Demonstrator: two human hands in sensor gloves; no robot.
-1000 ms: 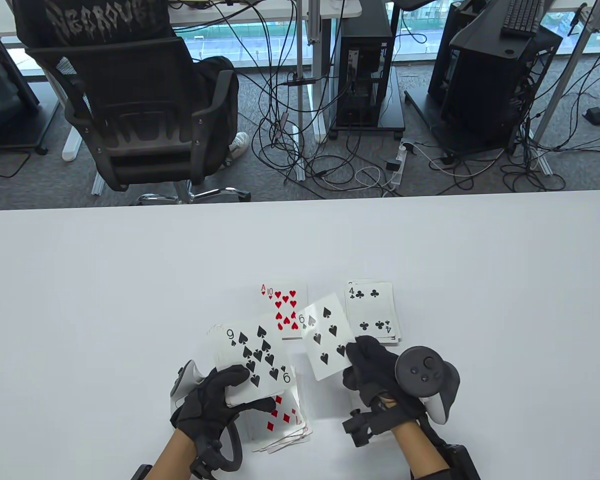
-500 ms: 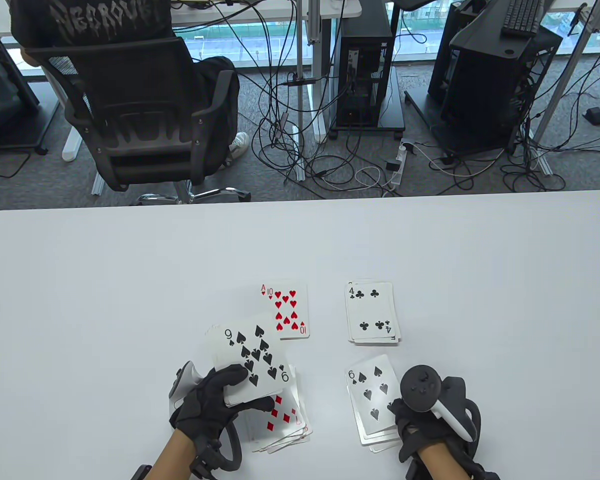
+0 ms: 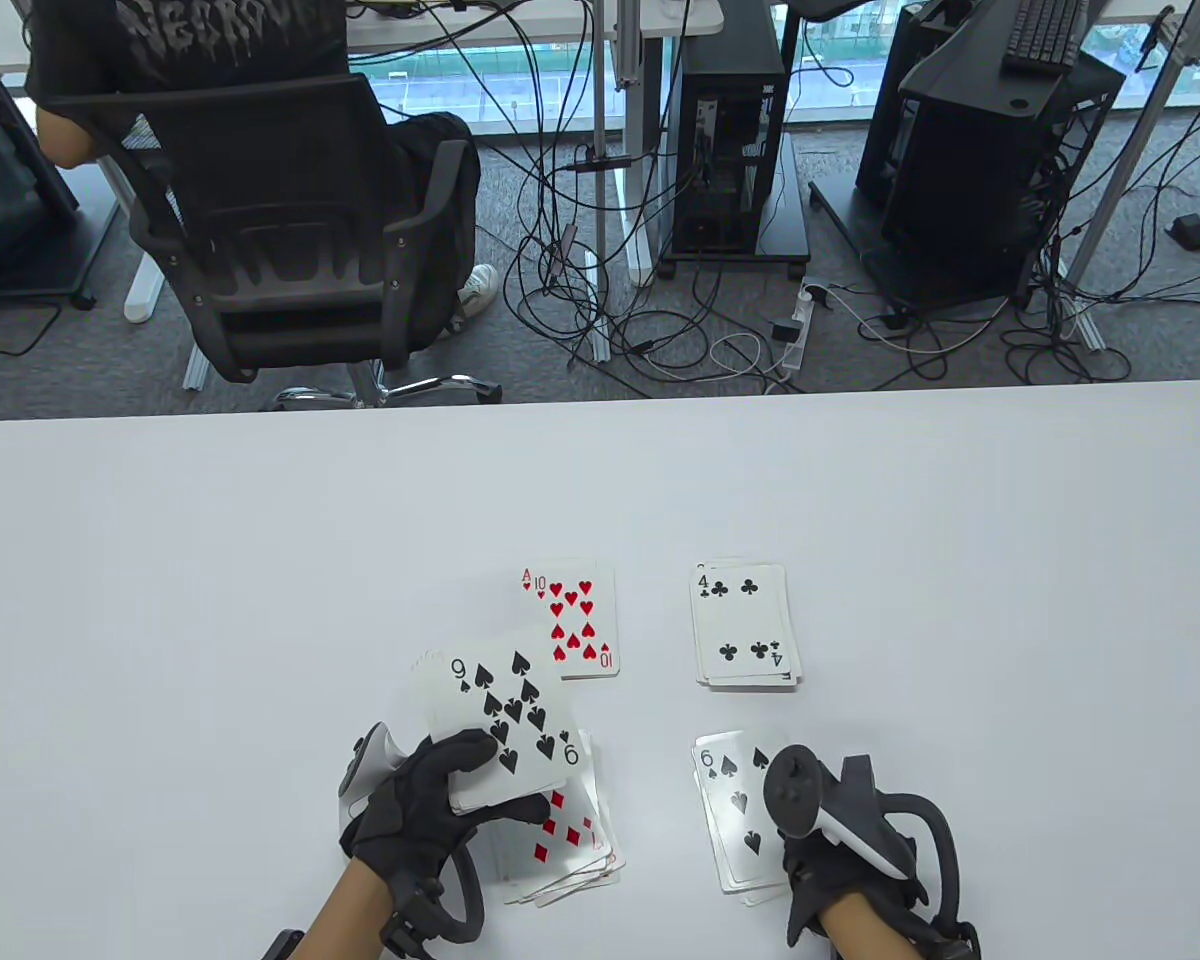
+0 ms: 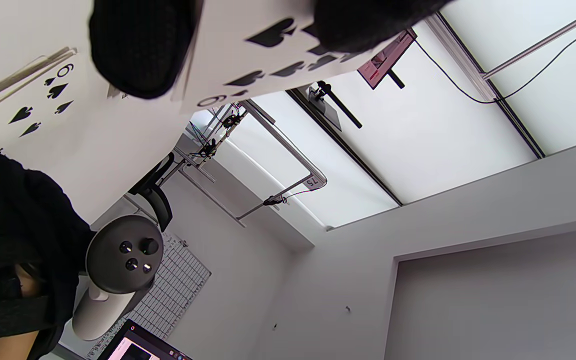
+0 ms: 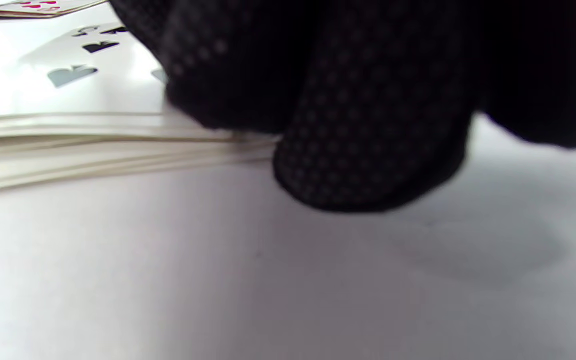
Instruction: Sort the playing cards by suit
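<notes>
My left hand (image 3: 430, 810) grips a deck of cards with the nine of spades (image 3: 505, 720) face up on top, held above a loose diamonds pile (image 3: 570, 840). My right hand (image 3: 840, 860) rests on the near right edge of the spades pile, whose top card is the six of spades (image 3: 735, 800). In the right wrist view the gloved fingertips (image 5: 368, 165) touch that pile's edge (image 5: 93, 135). A hearts pile topped by the ten of hearts (image 3: 572, 620) and a clubs pile topped by the four of clubs (image 3: 745, 625) lie further back.
The white table (image 3: 260, 560) stretches wide around the piles. Beyond its far edge are an office chair (image 3: 280, 220) with a seated person, cables and computer towers on the floor.
My right hand carried the six of spades from beside the hearts pile down onto the spades pile at the near right and now rests on it. The left hand kept still.
</notes>
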